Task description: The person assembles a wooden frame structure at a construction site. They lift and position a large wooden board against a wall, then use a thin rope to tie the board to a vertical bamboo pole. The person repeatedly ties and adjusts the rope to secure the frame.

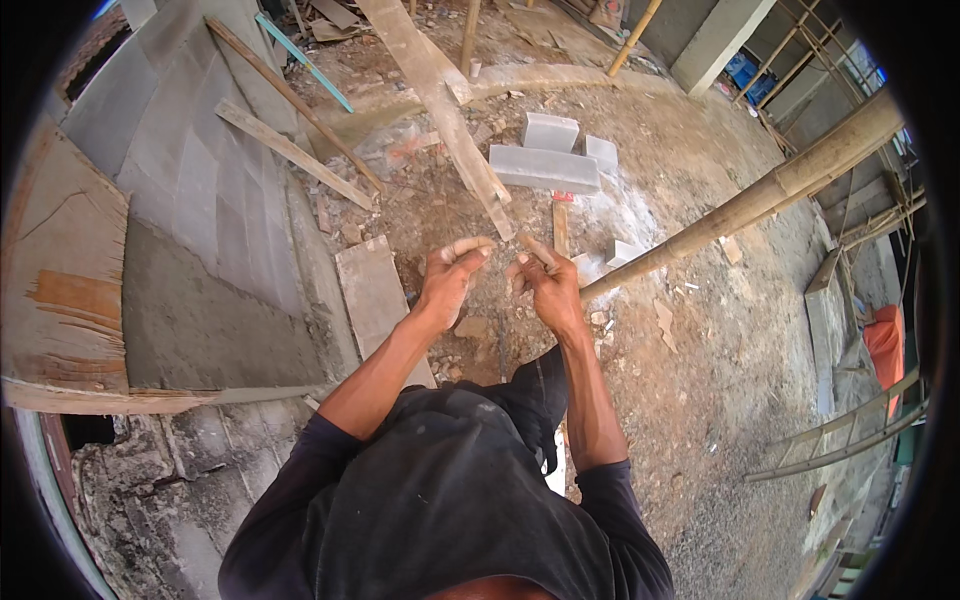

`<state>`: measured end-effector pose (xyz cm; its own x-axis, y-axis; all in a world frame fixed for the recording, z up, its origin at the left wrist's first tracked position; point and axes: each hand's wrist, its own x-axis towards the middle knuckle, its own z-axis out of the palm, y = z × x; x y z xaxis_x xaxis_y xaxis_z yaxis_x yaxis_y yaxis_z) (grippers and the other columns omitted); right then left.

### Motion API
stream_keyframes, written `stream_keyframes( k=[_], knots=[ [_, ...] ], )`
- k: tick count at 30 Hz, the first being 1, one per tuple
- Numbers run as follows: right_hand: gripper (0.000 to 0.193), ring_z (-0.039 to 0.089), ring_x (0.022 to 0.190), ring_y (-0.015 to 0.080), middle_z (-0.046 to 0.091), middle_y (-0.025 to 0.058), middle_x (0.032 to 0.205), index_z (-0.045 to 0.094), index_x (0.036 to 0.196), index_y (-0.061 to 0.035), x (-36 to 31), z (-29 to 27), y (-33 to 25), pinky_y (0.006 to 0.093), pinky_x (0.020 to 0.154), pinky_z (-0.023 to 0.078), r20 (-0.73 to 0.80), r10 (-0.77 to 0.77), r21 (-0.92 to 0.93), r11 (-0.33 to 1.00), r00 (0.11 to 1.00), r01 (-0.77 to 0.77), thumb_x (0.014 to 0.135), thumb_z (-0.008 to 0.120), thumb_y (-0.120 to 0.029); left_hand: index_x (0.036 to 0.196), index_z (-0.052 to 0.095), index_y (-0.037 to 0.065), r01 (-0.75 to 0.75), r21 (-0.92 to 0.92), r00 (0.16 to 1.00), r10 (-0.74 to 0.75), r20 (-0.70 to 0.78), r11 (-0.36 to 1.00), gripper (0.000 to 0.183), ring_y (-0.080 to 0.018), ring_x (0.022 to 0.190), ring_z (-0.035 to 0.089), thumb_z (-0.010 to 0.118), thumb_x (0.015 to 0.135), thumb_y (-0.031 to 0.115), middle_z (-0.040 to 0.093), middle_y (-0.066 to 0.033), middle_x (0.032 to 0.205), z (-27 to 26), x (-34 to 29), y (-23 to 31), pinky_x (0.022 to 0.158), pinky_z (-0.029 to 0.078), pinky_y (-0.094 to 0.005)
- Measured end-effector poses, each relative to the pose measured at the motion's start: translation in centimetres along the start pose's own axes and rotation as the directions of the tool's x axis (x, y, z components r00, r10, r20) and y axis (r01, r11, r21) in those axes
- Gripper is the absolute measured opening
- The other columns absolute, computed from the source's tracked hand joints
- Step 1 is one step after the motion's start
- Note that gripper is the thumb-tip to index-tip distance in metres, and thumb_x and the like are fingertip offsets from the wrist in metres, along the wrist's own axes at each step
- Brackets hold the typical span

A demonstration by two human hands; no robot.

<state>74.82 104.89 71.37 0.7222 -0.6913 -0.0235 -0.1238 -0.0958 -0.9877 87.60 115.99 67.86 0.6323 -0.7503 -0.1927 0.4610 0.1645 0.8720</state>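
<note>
Both hands are raised in front of my body, a short gap apart. My left hand [455,275] is closed, with thumb and forefinger pressed together. My right hand [548,280] is also closed in a pinch, its forefinger pointing up and inward. Anything held between the fingertips is too thin or small to make out. Just beyond the fingertips is the near end of a long wooden plank [450,110]. Past my right hand, a narrow wood strip [560,225] lies on the dirt.
Pale grey blocks [545,168] lie on the ground ahead. A thick bamboo pole [760,205] slants across on the right. To the left stand a block wall [190,150] and a wooden board [65,280]. A flat board [375,300] lies beside my left forearm.
</note>
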Motion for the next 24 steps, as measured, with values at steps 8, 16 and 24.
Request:
stream_keyframes(
  k=[8, 16, 24],
  knots=[
    [0.026, 0.04, 0.058, 0.0059, 0.048, -0.0063, 0.069, 0.072, 0.115, -0.0019, 1.9, 0.7, 1.5, 0.0233, 0.052, 0.031, -0.103, -0.034, 0.008, 0.999, 0.994, 0.035, 0.099, 0.065, -0.022, 0.11, 0.071, 0.004, -0.02, 0.113, 1.0, 0.019, 0.006, 0.993, 0.019, -0.0014, 0.05, 0.035, 0.068, 0.094, 0.016, 0.059, 0.0073, 0.075, -0.6, -0.3, 0.2, 0.044, 0.023, -0.0225],
    [0.02, 0.047, 0.055, 0.007, 0.058, -0.0017, 0.068, 0.072, 0.105, -0.0018, 1.9, 1.6, 0.6, 0.0234, 0.05, 0.035, 0.008, 0.134, 0.19, 0.973, 0.991, -0.133, 0.095, 0.069, -0.019, 0.105, 0.072, 0.005, 0.05, 0.105, 0.999, -0.051, 0.01, 0.993, 0.014, -0.0018, 0.047, 0.035, 0.068, 0.094, 0.012, 0.058, 0.005, 0.069, -1.3, -1.2, -0.1, 0.043, 0.024, -0.0229],
    [0.019, 0.048, 0.057, 0.0051, 0.062, -0.0007, 0.072, 0.073, 0.107, -0.0018, 1.4, 2.8, 2.7, 0.0217, 0.05, 0.035, 0.052, 0.052, 0.056, 0.997, 0.997, -0.055, 0.096, 0.07, -0.017, 0.114, 0.073, 0.009, -0.021, 0.247, 0.995, -0.005, 0.104, 0.969, 0.02, -0.0022, 0.05, 0.035, 0.066, 0.098, 0.018, 0.052, 0.0072, 0.067, -1.7, -1.6, 0.3, 0.044, 0.027, -0.0243]
  ],
)
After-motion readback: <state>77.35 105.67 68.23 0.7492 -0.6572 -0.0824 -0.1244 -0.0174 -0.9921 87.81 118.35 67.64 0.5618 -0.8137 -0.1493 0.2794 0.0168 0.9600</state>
